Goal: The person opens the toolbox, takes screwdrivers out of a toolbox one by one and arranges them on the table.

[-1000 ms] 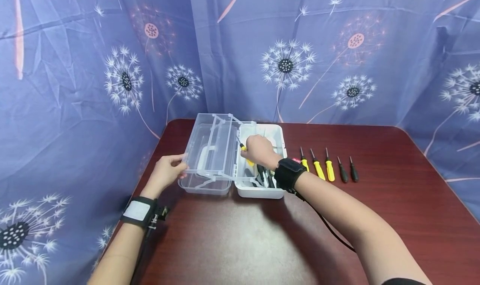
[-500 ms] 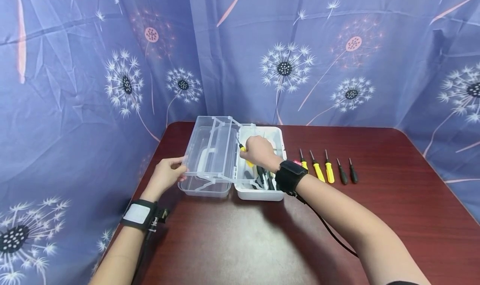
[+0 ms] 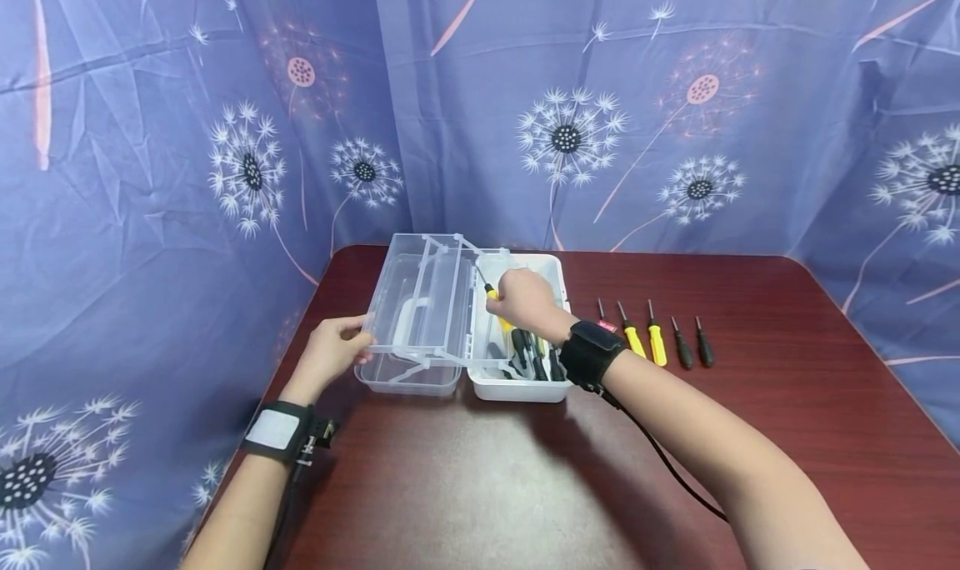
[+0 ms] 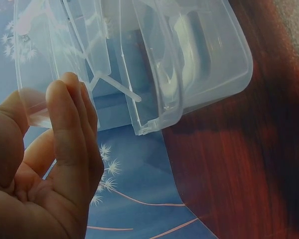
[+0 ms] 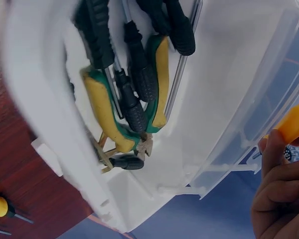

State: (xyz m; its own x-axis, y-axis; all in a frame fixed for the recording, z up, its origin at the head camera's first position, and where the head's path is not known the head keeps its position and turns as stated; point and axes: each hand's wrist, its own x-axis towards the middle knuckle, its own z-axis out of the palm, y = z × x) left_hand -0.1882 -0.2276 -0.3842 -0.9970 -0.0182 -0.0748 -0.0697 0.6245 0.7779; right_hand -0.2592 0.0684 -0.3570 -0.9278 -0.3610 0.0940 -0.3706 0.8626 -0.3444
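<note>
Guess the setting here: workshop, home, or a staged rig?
Likely a staged recording setup, not a real workshop: printed dandelion curtains wall in a lone table, the screwdrivers lie in a neat row beside the toolbox, and both wrists carry strapped cameras.

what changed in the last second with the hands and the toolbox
The right hand, gripping a yellow screwdriver, lifted slightly over the white toolbox. The left hand stayed holding the clear tray; the screwdrivers on the table stayed put.
</note>
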